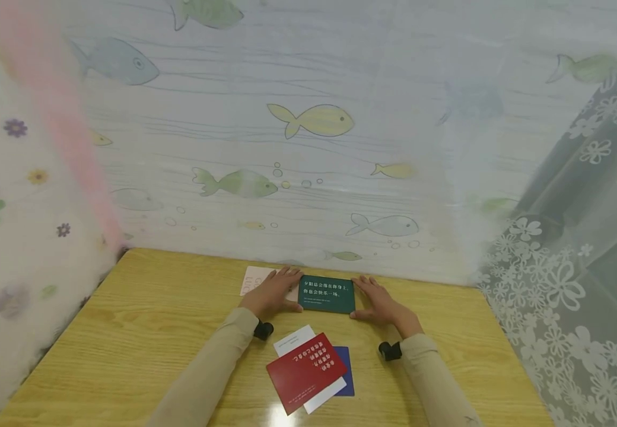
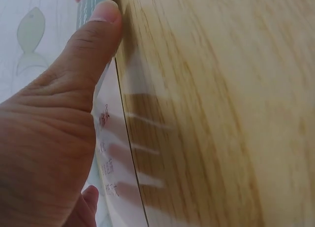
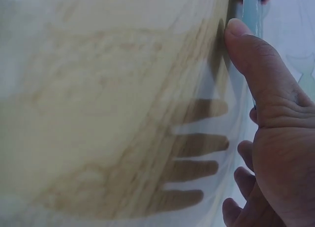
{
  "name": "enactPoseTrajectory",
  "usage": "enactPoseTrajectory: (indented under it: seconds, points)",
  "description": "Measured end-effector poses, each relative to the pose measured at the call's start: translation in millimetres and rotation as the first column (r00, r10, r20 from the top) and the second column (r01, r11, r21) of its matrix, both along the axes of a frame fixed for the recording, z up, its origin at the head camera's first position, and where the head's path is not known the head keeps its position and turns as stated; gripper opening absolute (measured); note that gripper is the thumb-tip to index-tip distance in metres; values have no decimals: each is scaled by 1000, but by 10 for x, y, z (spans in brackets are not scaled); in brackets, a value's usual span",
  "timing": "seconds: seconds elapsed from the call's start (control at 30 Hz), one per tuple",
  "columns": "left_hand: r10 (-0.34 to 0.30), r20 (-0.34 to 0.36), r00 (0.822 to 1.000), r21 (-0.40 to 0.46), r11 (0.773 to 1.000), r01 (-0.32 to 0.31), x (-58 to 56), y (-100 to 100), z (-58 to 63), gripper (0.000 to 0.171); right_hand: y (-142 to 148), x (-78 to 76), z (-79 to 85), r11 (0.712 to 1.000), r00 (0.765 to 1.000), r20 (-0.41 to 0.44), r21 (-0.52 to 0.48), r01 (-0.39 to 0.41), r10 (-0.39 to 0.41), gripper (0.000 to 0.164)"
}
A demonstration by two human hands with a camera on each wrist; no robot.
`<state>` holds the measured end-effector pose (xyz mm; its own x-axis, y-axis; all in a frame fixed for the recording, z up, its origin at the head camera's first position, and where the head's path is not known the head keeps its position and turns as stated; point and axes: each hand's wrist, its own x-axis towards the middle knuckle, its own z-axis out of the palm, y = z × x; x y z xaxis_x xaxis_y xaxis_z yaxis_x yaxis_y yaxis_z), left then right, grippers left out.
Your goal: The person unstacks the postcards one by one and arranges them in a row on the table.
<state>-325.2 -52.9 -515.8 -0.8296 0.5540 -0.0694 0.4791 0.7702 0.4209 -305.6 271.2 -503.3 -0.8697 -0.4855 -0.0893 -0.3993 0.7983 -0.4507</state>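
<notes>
A dark green booklet [image 1: 327, 295] with white lettering lies at the far side of the table, between both hands. My left hand [image 1: 275, 292] is at its left end, fingers extended toward the far corner and thumb at the near corner. A pale pink booklet [image 1: 253, 279] with pink lettering is partly hidden under that hand. At the green booklet's right end is my right hand [image 1: 381, 303], fingertips near the far corner, thumb by the near one. The right wrist view shows the thumb [image 3: 241, 32] straight and the other fingers slightly bent.
Nearer to me, a red booklet [image 1: 307, 372] lies askew over white ones [image 1: 293, 339] and a blue one [image 1: 344, 373]. Behind the wooden table [image 1: 143, 332] hangs a fish-printed sheet [image 1: 308, 196]. White-flowered lace [image 1: 581, 332] drapes along the right edge.
</notes>
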Motion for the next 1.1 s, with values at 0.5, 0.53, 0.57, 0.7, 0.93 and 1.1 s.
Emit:
enactPoseTrajectory:
  seconds: [0.5, 0.53, 0.57, 0.7, 0.93, 1.1]
  points:
    - [14, 22, 1000, -19, 1000, -13, -88, 34, -7, 93, -30, -118, 41, 1000, 1000, 30, 25, -1, 0, 90]
    - [14, 19, 1000, -21, 1000, -14, -101, 37, -17, 93, -30, -123, 38, 1000, 999, 36, 28, 2, -3, 90]
    - [15, 17, 1000, -23, 1000, -14, -113, 40, -26, 93, -30, -128, 39, 1000, 999, 36, 29, 2, -3, 90]
    - [19, 21, 1000, -19, 1000, -19, -146, 42, -62, 92, -34, -132, 38, 1000, 999, 43, 30, 4, -6, 90]
    - [13, 43, 999, -20, 1000, -12, -154, 30, -64, 91, -46, -110, 49, 999, 996, 89, 31, 29, -31, 88]
    - [17, 21, 1000, -46, 999, -16, -141, 31, -40, 91, -65, -95, 68, 998, 994, 99, 47, 39, -44, 87]
